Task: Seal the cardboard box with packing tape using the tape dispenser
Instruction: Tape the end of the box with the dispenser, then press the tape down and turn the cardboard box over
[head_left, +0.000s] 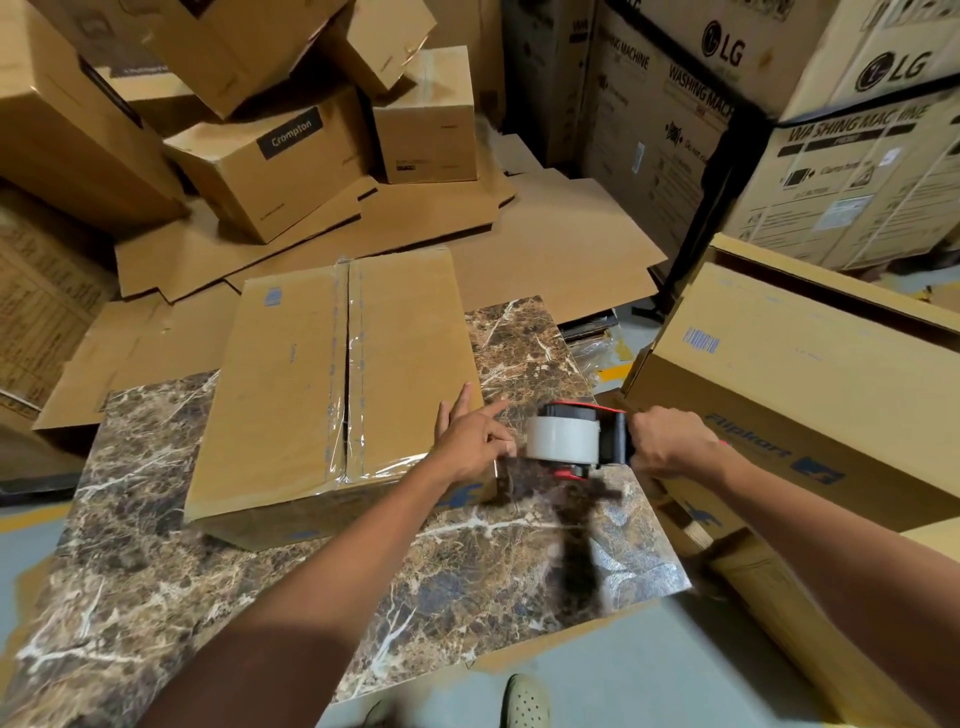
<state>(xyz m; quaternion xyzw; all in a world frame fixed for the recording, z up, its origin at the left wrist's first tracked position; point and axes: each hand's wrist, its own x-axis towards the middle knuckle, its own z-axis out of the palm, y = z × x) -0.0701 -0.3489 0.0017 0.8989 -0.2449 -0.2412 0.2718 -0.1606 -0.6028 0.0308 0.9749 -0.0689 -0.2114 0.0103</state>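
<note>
My right hand (670, 441) grips the tape dispenser (571, 439) by its handle, while my left hand (470, 436) lies flat, fingers spread, on the cardboard box (291, 389) corner.

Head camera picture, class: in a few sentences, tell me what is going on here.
A person is taping a cardboard box that lies on a marble-patterned tabletop. Clear tape already runs along its centre seam. The left hand rests on the box's near right corner; the right hand grips the tape dispenser just beside that corner.

Both forearms forward; left hand (470, 434) splay-fingered, right hand (670, 441) in a tight curled grip.
</note>
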